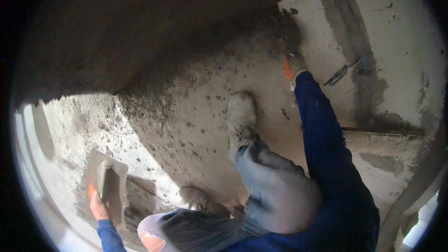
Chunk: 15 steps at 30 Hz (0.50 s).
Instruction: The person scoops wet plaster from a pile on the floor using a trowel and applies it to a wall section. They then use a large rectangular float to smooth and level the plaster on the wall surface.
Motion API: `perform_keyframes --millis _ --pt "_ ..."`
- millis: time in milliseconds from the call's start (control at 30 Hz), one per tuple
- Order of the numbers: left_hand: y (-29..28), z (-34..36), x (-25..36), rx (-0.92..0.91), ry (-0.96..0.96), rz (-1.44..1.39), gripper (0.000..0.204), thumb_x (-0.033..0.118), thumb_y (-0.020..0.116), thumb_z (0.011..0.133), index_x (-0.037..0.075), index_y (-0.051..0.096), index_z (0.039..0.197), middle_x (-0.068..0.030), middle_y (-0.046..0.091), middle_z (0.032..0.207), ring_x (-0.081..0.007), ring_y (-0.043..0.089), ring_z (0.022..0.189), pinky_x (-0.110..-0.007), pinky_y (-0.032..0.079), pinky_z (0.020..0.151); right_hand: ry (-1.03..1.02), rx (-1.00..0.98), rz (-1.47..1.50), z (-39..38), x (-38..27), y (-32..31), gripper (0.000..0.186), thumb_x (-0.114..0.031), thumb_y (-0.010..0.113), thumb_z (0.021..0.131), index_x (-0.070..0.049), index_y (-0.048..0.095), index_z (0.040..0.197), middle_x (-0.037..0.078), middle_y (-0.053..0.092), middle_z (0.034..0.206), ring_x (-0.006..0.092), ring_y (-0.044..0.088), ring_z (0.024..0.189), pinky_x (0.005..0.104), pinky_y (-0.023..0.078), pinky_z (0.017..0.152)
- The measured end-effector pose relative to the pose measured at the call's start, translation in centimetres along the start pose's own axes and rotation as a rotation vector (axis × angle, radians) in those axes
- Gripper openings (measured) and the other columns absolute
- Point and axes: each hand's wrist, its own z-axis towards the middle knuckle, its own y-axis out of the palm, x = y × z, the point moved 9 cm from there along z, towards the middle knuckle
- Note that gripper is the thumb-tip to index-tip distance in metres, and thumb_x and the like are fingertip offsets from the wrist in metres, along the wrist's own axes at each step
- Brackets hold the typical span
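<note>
My left hand [99, 206] is at the lower left, its fingers closed round a mortar-caked rectangular plastering float [122, 170]. A patch of orange shows by the fingers. The float is above the sunlit floor. My right arm, in a dark blue sleeve, reaches forward to the rough wall. At its end my right hand [294, 83] is closed on a tool with an orange handle [287, 67]. The far part of that tool is lost in the dark, so its kind cannot be made out. The fingers of this hand are mostly hidden.
Dark wet plaster [154, 32] covers the wall ahead. Loose wires [343, 73] stick out of the pale wall at right. Mortar crumbs litter the dusty floor [196, 135]. My dusty shoe [241, 112] stands mid-floor, below a bent knee. A ledge [382, 142] runs at right.
</note>
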Motion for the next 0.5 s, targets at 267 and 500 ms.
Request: perform_keyframes --millis 267,500 --pt "2.5 -0.4 6.6 0.102 -0.113 -0.369 0.018 -0.003 0.06 0.077 0.002 0.05 0.091 -0.0145 0.053 0.078 -0.0307 0.053 0.07 -0.036 0.047 0.064 0.025 0.011 0.292 2.8 4.8 9.0 0.031 -0.043 0.045 0.097 -0.018 0.059 0.109 0.002 0.059 0.09 0.0196 0.052 0.083 0.037 0.039 0.064" --pt "6.7 -0.2 8.8 0.143 -0.195 -0.208 0.038 0.024 0.075 0.078 0.003 0.054 0.101 -0.026 0.064 0.086 -0.0471 0.061 0.084 -0.049 0.048 0.073 0.068 -0.062 0.313 1.8 0.6 4.8 0.032 -0.04 0.048 0.096 -0.015 0.06 0.112 0.008 0.065 0.1 0.0247 0.06 0.089 0.0396 0.046 0.074"
